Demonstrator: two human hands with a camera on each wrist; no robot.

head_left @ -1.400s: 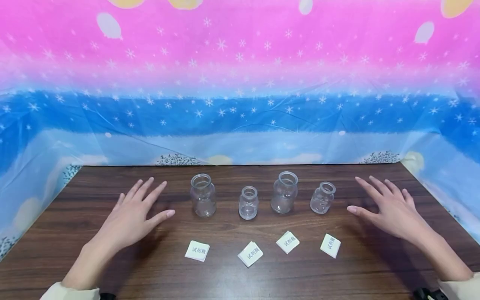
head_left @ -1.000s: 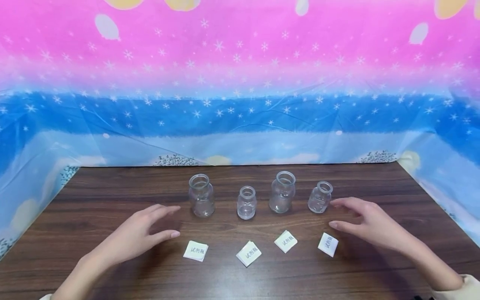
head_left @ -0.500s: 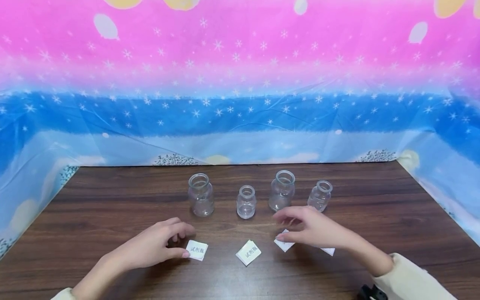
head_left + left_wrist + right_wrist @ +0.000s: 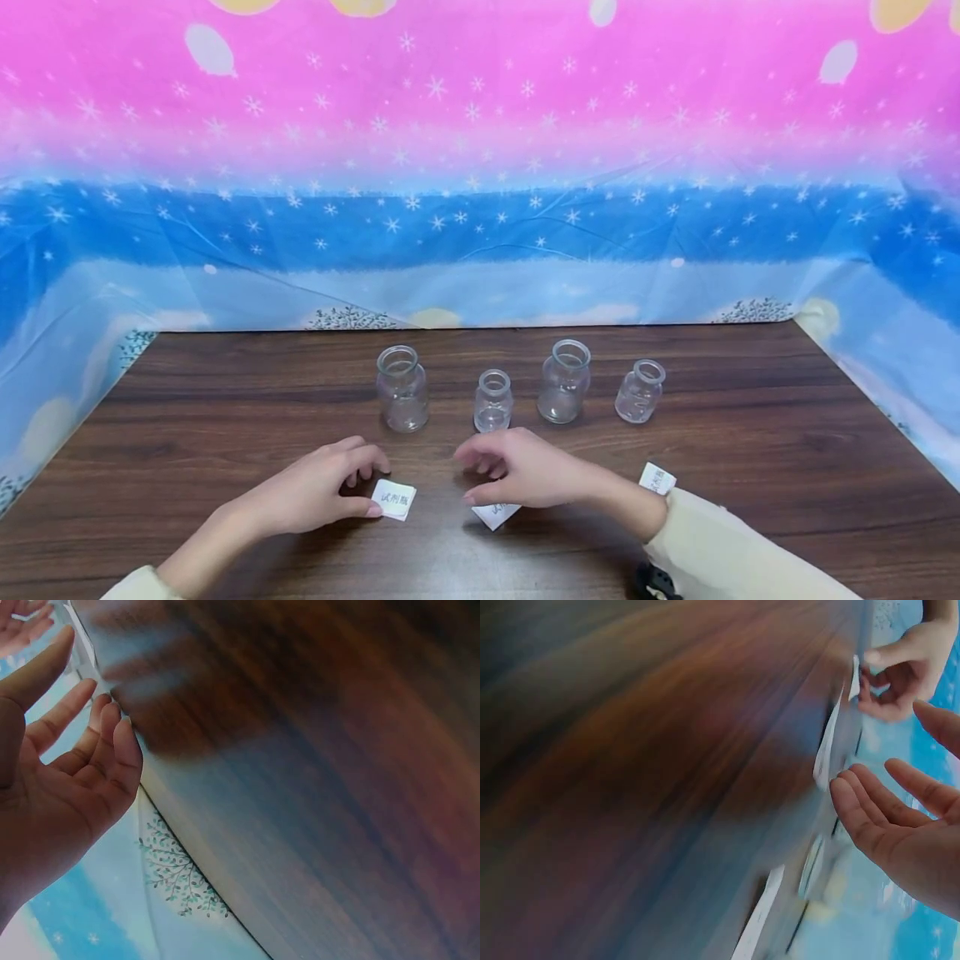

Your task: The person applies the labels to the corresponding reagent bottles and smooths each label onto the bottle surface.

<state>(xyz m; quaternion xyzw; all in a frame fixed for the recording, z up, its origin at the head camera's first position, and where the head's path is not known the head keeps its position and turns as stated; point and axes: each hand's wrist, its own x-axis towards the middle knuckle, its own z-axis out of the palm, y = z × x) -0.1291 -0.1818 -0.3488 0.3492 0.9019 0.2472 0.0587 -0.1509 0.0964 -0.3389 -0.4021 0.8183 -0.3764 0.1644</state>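
My left hand is beside the leftmost white square paper label; its thumb tip reaches the label's left edge, whether touching I cannot tell. Its fingers are loosely bent with nothing between them in the left wrist view. My right hand hovers over another printed label, hiding its upper part. In the right wrist view its fingers hold nothing. A fourth-placed label at the right is partly behind the sleeve. The label between those two is hidden behind the right hand and wrist.
Behind the labels stand a large glass jar, a small jar, a second large jar and a small jar, uncapped and upright. Wooden table beneath; patterned cloth hangs at its back and sides.
Both hands have come inward from the table's sides. The right hand has swept left past two labels to the one left of centre; the left hand has stayed by its label this last half second.
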